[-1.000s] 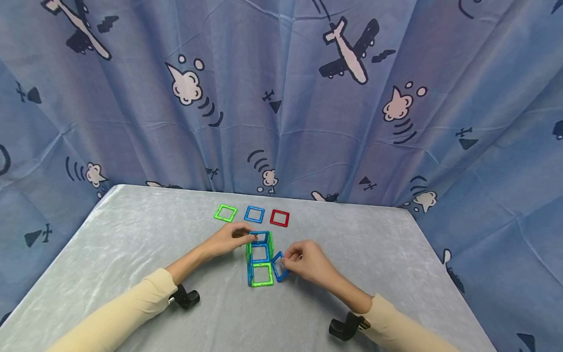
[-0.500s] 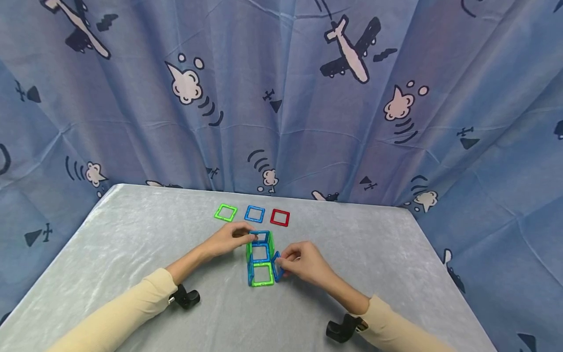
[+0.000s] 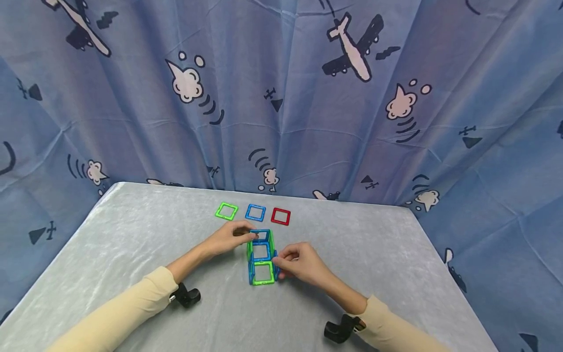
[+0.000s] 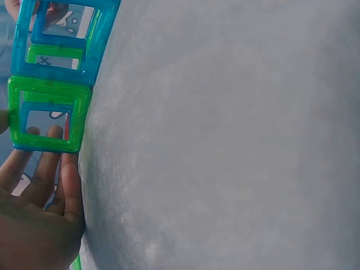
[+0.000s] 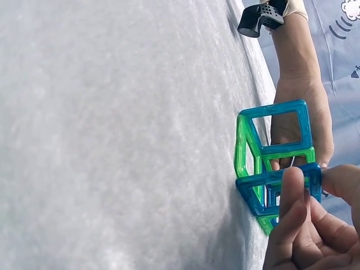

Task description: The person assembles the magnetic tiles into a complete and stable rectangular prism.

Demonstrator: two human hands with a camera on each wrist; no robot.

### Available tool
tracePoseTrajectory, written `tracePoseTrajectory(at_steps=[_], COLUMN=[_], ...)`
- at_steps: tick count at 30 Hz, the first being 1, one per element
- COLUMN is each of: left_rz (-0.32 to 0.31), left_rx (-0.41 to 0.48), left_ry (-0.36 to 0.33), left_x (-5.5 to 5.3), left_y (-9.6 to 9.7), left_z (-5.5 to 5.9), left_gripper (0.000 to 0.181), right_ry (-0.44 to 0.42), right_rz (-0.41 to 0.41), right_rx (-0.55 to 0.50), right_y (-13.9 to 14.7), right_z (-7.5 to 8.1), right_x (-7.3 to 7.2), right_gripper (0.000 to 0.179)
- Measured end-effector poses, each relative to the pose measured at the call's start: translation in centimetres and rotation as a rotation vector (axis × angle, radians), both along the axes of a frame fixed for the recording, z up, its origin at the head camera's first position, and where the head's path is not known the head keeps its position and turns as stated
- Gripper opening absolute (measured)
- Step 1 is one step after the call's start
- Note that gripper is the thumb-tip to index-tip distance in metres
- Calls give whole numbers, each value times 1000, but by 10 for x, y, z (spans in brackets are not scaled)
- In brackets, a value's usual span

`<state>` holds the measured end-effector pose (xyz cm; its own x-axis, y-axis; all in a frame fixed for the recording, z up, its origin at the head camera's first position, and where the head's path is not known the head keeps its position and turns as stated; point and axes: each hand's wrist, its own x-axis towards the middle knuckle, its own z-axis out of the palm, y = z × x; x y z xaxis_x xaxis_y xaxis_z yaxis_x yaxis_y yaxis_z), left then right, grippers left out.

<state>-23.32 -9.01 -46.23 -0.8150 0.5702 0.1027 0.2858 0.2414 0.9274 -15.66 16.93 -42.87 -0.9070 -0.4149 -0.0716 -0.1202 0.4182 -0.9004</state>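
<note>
A small frame of blue and green magnetic square tiles [image 3: 264,282] stands mid-table, a box at its far end. At the near end a green tile lies flat, with a blue tile upright along its left side. My left hand [image 3: 230,238] holds the far left of the frame, thumb at the top edge; its fingers reach behind the green side tile [image 4: 49,83] in the left wrist view. My right hand [image 3: 303,264] pinches a blue square tile [image 5: 264,179] between thumb and fingers, upright against the right side of the flat green tile. The fingers partly cover it.
Behind the frame lie three loose square tiles in a row: green [image 3: 226,211], blue [image 3: 255,212] and red [image 3: 280,216]. A pale cloth covers the table [image 3: 154,230]. A blue patterned curtain [image 3: 299,146] hangs beyond the far edge.
My right hand has moved slightly left, turning the blue tile from a slant to upright against the frame's near right side. The left hand has kept its place.
</note>
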Motion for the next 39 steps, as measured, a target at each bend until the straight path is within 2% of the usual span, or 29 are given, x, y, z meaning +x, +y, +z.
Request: tracePoseTrajectory(at_steps=[8,11,15,18,23,33,39], left_rz=[-7,-11,-13,-17,-17,-12,-23], left_rx=[4,3,1,5,7,-5,10], left_ry=[3,0,3,9,-3,-18,-36], left_x=[-1,-1,0,0,-1,-3,-2], left_y=[0,0,0,0,-1,-5,-10], left_z=[0,0,1,2,2,0,2], left_gripper=[27,27,27,28,29,30,29], right_ry=[-1,-10,-21,-35,-62,-8,25], right_rz=[9,23,48,64,104,214,203], right_rx=[4,-9,-28,-36,-60,-86,-89], right_y=[1,-1,1,7,12,18,24], right_z=[-3,6,6,-7,-9,-15,-14], right_x=[-3,1,0,-4,-3,-4,-3], right_gripper=[21,19,18,18,17,18,16])
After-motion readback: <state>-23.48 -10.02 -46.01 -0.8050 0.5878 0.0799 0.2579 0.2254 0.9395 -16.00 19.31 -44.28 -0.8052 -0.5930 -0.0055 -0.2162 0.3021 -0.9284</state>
